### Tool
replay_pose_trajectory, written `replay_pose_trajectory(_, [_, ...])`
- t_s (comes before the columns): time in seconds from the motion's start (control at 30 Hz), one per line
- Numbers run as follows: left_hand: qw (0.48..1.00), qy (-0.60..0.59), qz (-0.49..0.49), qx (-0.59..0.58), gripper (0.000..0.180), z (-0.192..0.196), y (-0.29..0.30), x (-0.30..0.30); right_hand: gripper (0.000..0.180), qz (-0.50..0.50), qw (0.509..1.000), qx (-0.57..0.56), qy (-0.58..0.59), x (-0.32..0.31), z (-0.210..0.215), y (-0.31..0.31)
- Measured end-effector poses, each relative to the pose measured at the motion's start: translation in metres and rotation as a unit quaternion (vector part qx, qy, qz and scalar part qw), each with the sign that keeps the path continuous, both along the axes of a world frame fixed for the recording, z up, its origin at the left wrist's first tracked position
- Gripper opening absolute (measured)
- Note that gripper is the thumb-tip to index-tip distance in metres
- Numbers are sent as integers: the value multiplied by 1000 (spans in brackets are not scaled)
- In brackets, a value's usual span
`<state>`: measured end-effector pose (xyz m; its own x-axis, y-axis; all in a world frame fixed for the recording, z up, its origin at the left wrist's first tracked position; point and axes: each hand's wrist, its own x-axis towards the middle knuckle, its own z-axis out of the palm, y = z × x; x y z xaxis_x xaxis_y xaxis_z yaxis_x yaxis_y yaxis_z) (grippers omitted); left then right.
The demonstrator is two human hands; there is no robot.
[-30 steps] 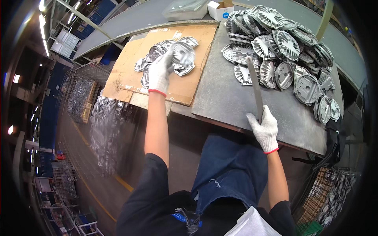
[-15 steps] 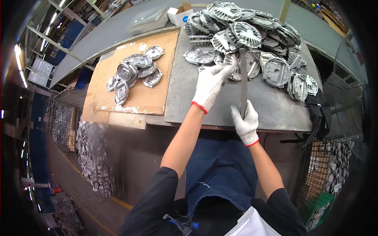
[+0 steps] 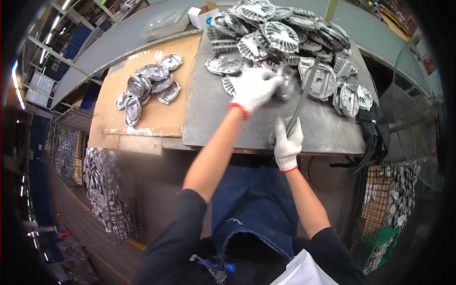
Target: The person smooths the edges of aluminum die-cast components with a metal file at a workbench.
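Observation:
My left hand (image 3: 254, 88), in a white glove with a red cuff, grips a round silvery metal casting (image 3: 286, 81) at the near edge of a big heap of the same castings (image 3: 280, 38) on the grey metal bench (image 3: 213, 118). In my right hand (image 3: 288, 142), also gloved, is the handle end of a long flat metal file (image 3: 304, 92). The file reaches up and away from that hand, toward the casting.
A brown board (image 3: 166, 118) on the left of the bench carries a smaller pile of castings (image 3: 145, 85). A small white box (image 3: 202, 14) sits at the back. Wire baskets of castings stand on the floor at left (image 3: 102, 185) and right (image 3: 396, 190).
My left hand has gone from the small pile on the board across to the big heap and taken hold of a casting. The right hand has kept the file, shifting slightly toward the bench middle.

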<state>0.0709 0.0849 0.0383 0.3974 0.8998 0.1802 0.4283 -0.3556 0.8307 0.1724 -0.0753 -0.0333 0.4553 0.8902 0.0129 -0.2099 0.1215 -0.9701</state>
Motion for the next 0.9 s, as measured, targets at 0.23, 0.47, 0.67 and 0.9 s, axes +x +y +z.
replay_pose_trajectory(0.23, [994, 59, -8, -95, 29, 27, -29, -129, 25, 0, 1000, 9, -18, -2, -2, 7])
replay_pose_trajectory(0.47, [955, -108, 172, -214, 25, -16, -66, -130, 25, 15, 972, -50, -231, -2, 1, 35])
replay_pose_trajectory(0.67, [939, -163, 194, -233, 27, -16, -68, -129, 42, 99, 892, -93, -431, -30, 11, 37])
replay_pose_trajectory(0.9, [932, -246, 232, -127, 29, -26, -62, -141, 35, 161, 936, -161, -270, -40, 26, -14])
